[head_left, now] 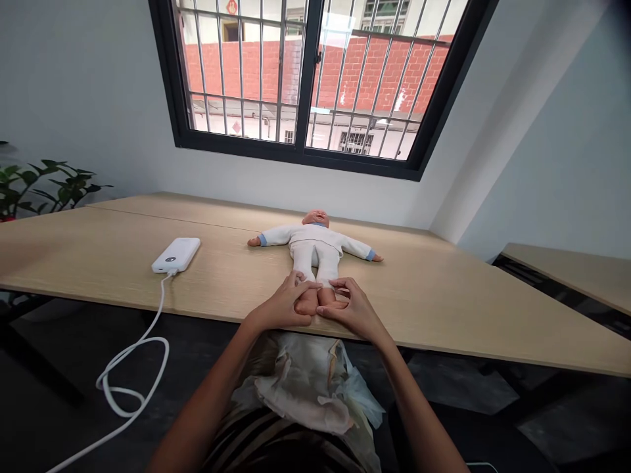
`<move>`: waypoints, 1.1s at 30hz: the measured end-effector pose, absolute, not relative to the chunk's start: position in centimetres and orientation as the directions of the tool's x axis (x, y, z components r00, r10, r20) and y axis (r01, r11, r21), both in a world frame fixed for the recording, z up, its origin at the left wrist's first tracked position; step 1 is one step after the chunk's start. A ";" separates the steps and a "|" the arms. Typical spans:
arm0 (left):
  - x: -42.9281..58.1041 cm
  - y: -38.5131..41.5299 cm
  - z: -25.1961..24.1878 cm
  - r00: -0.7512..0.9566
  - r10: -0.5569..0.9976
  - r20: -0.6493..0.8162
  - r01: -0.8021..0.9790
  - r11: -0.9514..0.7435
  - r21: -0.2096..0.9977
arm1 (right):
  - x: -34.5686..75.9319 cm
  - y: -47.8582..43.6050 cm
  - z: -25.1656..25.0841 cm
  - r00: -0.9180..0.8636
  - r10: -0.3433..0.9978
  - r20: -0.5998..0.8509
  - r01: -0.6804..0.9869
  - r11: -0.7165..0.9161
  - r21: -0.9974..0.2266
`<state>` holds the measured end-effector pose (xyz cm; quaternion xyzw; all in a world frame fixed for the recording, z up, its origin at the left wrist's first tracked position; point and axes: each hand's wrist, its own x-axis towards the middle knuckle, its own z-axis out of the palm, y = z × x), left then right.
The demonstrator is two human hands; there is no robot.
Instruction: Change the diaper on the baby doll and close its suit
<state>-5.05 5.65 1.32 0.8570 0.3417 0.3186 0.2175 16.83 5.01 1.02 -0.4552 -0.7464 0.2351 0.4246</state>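
A baby doll [315,231] lies on its back on the table, arms spread wide and bare feet towards me. It wears a white top with blue cuffs and white trousers [328,261]. My left hand [282,303] is closed at the lower end of one trouser leg, its thumb reaching across to the hem between the legs. On the other leg, my right hand [351,307] grips around the hem and the foot, index finger on the cloth and thumb by the foot. The left palm partly hides one foot.
A white power bank [176,255] lies left on the wooden table [419,289], its white cable [160,309] hanging over the front edge. Crumpled pale cloth or plastic [305,381] rests on my lap. A leafy plant [54,184] stands far left; a barred window [305,79] is behind.
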 end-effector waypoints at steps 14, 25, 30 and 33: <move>-5.5 5.3 1.1 0.476 0.770 0.426 0.413 -0.623 0.664 | 17.0 4.4 0.8 -0.274 0.888 0.368 0.406 0.454 -0.793; -5.7 5.6 0.6 0.424 0.783 0.455 0.346 -0.604 0.718 | 17.5 5.1 0.4 -0.164 0.886 0.434 0.461 0.458 -0.760; -5.7 5.4 0.3 0.380 0.795 0.473 0.369 -0.599 0.710 | 17.2 4.8 0.1 -0.213 0.845 0.491 0.440 0.532 -0.724; -6.6 2.3 1.1 0.263 0.787 0.557 0.389 -0.615 0.685 | 17.9 2.9 1.2 -0.105 0.788 0.607 0.481 0.574 -0.662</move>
